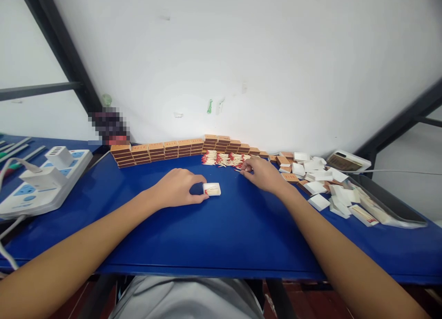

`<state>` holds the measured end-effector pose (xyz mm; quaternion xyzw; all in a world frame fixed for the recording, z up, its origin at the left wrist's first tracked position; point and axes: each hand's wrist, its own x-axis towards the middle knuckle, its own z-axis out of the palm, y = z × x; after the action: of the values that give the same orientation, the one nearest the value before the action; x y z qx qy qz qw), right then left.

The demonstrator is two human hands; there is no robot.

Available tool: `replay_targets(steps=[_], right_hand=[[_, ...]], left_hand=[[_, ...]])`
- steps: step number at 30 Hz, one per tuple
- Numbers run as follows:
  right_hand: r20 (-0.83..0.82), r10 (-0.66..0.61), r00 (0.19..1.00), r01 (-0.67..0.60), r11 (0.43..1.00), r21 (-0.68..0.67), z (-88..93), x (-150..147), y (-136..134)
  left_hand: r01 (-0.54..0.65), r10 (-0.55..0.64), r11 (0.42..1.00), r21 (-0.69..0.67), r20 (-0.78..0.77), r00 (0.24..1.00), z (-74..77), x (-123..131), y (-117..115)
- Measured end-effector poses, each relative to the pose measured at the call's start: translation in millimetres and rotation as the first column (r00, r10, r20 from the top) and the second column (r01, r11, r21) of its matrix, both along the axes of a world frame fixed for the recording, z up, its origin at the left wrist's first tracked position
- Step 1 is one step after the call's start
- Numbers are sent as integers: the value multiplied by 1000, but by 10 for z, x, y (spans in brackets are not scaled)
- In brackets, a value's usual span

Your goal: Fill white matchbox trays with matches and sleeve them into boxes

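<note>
My left hand (181, 188) grips the left end of a small white matchbox tray (216, 186) between thumb and forefinger. The tray lies flat on the blue table, and some red-tipped matches show inside it. At the right end of a loose pile of matches (221, 159), my right hand (258, 171) has its fingers pinched together. Red match tips show at those fingertips, though how many matches are held is hidden. Behind the pile, brown matchboxes (157, 151) stand in stacked rows along the wall.
White empty trays (316, 188) and brown sleeves (290, 177) lie heaped at the right. Beyond them are a white power bank-like device (348, 161) and a dark tray-like object (390, 199). A white power strip (51, 185) with plugs and cables sits at the left.
</note>
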<state>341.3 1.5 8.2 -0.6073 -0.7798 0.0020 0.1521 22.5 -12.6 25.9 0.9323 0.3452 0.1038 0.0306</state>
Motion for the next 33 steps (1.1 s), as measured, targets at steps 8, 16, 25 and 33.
replay_targets(steps=[8, 16, 25, 33], right_hand=[[50, -34, 998, 35, 999, -31, -61, 16, 44], [23, -37, 999, 36, 999, 23, -77, 45, 58], [41, 2, 999, -2, 1000, -2, -84, 55, 75], [-11, 78, 997, -78, 997, -14, -102, 54, 84]], left_hand=[[-6, 6, 1000, 9, -16, 1000, 28, 0, -10], [-3, 3, 1000, 15, -11, 1000, 17, -8, 0], [3, -3, 1000, 6, -11, 1000, 24, -10, -6], [5, -5, 1000, 11, -8, 1000, 27, -5, -4]])
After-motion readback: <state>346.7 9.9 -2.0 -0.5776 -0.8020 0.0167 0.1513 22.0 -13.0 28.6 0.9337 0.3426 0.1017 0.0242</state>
